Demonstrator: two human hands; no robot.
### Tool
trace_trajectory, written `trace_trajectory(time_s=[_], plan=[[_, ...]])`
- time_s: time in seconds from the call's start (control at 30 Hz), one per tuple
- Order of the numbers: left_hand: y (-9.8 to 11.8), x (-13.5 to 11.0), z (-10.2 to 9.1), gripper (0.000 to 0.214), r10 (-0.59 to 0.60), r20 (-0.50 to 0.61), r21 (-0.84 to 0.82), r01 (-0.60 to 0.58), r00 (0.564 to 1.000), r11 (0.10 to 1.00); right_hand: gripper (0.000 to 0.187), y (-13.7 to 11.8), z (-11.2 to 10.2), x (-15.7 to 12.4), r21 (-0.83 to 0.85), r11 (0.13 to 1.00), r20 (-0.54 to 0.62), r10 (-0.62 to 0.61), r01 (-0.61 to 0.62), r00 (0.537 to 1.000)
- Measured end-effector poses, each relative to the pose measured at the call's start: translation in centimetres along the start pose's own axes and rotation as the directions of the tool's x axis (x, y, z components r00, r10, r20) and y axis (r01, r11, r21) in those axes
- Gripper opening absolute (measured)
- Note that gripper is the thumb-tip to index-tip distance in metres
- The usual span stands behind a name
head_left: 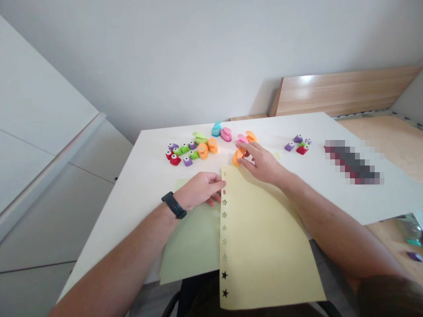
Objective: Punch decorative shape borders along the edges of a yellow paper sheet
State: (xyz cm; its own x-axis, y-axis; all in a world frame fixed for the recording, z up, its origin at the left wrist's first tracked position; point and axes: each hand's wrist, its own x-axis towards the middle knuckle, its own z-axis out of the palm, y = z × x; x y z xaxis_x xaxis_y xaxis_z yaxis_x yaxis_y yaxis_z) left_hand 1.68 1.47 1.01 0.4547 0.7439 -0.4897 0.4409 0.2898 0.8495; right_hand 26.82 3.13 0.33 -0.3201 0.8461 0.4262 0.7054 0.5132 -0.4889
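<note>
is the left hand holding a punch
No, the left hand holds the yellow sheet by its edge, while the right hand is on an orange punch.

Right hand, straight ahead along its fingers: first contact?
The orange punch: the right hand already appears to have fingers and thumb on it. What it would meet beyond that is unclear from this view's depth.

Yellow paper (264,237), left edge shape-punched, is just beside an orange punch (236,159)

Left hand (205,190) pinching a yellow sheet (264,237) by its edge, right hand (262,162) gripping an orange punch (237,157). Top cutout (225,174) is too tiny to make out tbh.
</note>
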Motion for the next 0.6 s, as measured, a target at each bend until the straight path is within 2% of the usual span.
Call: trace_trajectory(time_s=[0.27,0.47,0.6], plan=[[-0.3,-0.3,0.2,0.032,0.046,-0.026,0.059,-0.044,0.999,0.997,0.047,0.3,0.0,0.1,-0.022,0.999,-0.008,0.039,-0.039,0.999],[-0.5,-0.6,0.0,0.032,0.069,-0.037,0.051,-0.067,0.997,0.996,0.045,1.8,-0.3,0.3,-0.123,0.979,-0.052,0.159,-0.164,0.986],[-0.6,-0.7,-0.1,0.034,0.076,-0.031,0.032,-0.075,0.997,0.997,0.042,2.7,-1.3,0.6,-0.174,0.949,-0.138,0.241,-0.263,0.961]])
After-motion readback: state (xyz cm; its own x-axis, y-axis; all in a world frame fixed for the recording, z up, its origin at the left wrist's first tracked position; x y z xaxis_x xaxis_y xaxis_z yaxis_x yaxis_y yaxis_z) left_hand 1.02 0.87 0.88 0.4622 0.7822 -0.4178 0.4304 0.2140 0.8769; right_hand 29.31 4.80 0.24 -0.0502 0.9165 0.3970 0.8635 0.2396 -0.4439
